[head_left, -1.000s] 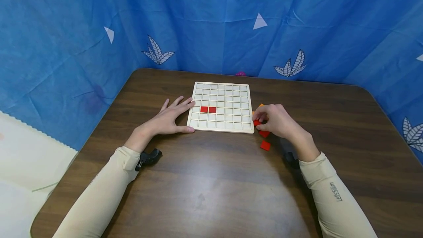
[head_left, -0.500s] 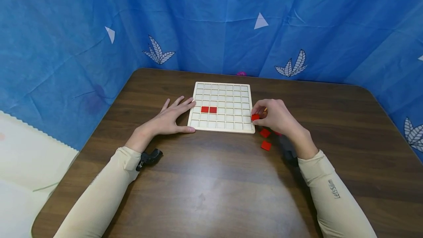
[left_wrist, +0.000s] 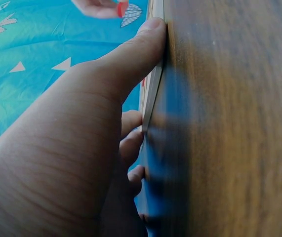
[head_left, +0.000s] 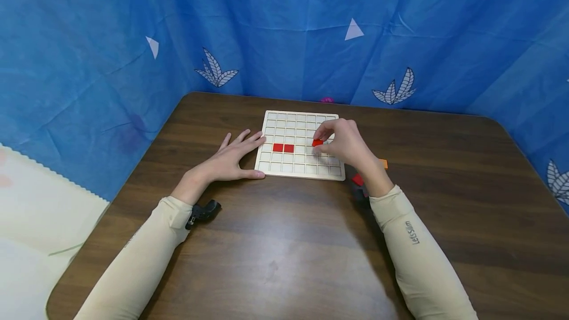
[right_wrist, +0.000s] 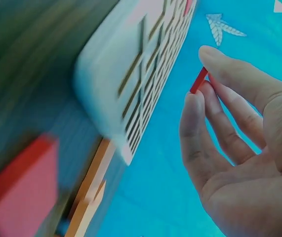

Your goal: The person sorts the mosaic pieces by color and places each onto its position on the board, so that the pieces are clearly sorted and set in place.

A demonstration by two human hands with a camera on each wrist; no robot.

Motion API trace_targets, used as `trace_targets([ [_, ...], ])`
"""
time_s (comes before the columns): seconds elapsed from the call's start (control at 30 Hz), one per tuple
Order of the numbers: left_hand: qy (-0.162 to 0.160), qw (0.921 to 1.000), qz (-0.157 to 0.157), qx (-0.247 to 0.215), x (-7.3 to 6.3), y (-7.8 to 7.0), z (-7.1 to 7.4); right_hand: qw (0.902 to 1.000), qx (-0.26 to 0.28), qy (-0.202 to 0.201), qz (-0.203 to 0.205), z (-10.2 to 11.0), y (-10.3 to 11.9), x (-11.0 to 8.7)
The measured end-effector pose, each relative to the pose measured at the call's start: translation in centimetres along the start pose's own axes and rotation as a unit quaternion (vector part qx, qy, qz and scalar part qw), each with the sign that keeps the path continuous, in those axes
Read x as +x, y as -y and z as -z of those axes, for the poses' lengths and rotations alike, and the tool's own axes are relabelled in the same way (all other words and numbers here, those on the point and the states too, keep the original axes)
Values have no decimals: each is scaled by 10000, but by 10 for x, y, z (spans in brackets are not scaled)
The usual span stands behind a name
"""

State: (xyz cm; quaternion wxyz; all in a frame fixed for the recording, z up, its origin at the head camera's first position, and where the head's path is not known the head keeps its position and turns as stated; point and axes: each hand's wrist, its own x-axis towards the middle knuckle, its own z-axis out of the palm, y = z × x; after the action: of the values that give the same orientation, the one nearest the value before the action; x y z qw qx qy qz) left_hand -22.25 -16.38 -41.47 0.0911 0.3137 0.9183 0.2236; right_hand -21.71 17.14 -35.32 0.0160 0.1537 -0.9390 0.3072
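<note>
A pale wooden grid board (head_left: 299, 167) lies flat on the table, with two red square tiles (head_left: 283, 148) side by side in its cells. My left hand (head_left: 224, 163) rests at the board's left edge, fingers spread and straight, thumb at the near corner. Over the right part of the board, my right hand (head_left: 342, 143) pinches a red square tile (right_wrist: 199, 80) between thumb and fingertips. The right wrist view shows that tile held on edge, apart from the board.
Right of the board, partly hidden by the right wrist, lie a loose red tile (head_left: 357, 180) and an orange tile (head_left: 384, 163). A blue patterned curtain (head_left: 284, 33) hangs behind the brown wooden table (head_left: 275, 260).
My right hand has picked up a red tile from the loose ones beside the board and moved left with it over the grid. The left hand has stayed in place.
</note>
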Motion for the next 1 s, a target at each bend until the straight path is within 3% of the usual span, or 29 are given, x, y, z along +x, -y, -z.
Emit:
trace_targets([
  [0.33,21,10000,9,-20,2,-2,-2,9988,40,473,69,-19,12,20],
  [1.0,2,10000,36,-20,0,-2,1,9944,11,1040,205,-30,10,23],
])
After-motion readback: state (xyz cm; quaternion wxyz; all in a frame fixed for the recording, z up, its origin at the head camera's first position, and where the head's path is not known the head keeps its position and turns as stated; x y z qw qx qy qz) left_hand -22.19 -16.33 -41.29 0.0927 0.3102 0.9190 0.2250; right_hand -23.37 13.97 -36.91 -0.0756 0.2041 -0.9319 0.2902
